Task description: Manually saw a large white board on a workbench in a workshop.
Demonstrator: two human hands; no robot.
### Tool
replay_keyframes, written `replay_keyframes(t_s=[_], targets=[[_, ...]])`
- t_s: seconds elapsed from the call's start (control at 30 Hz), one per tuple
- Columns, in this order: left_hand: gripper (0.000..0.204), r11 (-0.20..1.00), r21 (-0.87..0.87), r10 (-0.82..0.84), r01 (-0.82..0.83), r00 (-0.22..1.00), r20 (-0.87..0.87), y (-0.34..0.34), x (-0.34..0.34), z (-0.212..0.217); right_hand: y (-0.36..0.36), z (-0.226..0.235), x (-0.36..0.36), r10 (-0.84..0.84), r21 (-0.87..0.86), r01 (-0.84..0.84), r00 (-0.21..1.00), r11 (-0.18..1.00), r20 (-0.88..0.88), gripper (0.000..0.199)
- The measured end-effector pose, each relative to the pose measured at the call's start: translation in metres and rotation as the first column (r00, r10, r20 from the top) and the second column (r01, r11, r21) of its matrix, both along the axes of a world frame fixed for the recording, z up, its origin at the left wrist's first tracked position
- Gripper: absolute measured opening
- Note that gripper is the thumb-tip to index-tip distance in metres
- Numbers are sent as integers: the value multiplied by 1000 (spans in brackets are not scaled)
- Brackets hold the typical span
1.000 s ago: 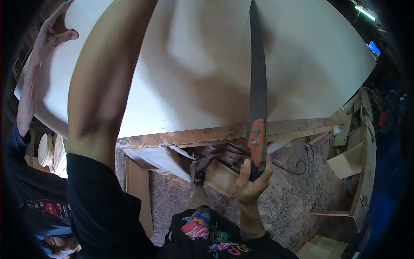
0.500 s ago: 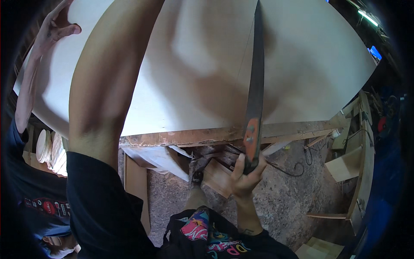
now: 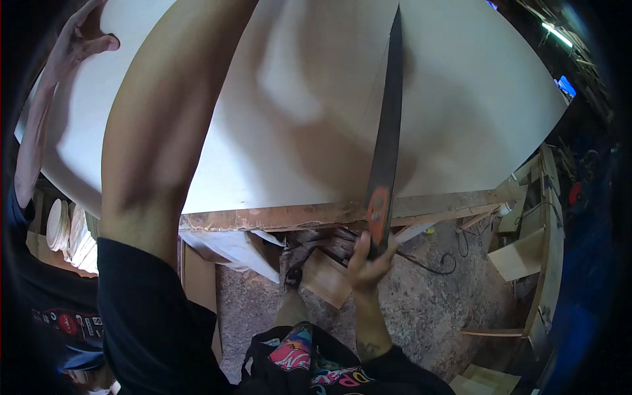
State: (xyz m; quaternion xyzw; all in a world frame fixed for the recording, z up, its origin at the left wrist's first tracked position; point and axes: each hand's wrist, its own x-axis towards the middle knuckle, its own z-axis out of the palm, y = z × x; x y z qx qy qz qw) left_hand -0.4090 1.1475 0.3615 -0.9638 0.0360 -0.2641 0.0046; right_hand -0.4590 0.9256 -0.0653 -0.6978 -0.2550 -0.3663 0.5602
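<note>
My right hand [image 3: 370, 264] is closed around the orange-and-black handle of a handsaw [image 3: 387, 125]. Its long dark blade points away from me over a large white sheet [image 3: 296, 151], close to a thin line drawn on it. Whether the teeth sit in a cut is not visible. My left forearm stretches across the sheet and leaves the picture at the top, so that hand is out of sight. At the far left another person's hand [image 3: 92, 46] rests on the sheet's edge.
Under the sheet's near edge runs a wooden beam [image 3: 276, 216]. A loose board [image 3: 322, 280] lies on the rough floor [image 3: 421, 316] by my foot, with a dark cable [image 3: 434, 270] nearby. A wooden frame [image 3: 546, 263] stands right. Round pale discs [image 3: 58, 224] are stacked left.
My right hand and the saw have shifted slightly toward me and left, and the blade's tip now shows below the top edge. The whole view has shifted slightly.
</note>
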Motion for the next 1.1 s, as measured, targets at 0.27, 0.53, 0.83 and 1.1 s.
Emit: replay_keyframes(t_s=[0.27,0.53,0.83,1.1], targets=[[63,972,153,144,-181,964,223,-1,13,-11,41,233,74,55,-29,-59,990,998,-131,27],[57,982,121,126,-148,977,170,-6,5,-9,-1,-1,8,20,30,-20,999,999,-25,21],[67,979,171,71,-115,967,243,7,19,-7,43,206,82,91,19,-89,983,996,-162,30],[67,987,116,88,-110,980,180,7,17,-8,33,242,73,177,12,-177,980,984,-90,22]])
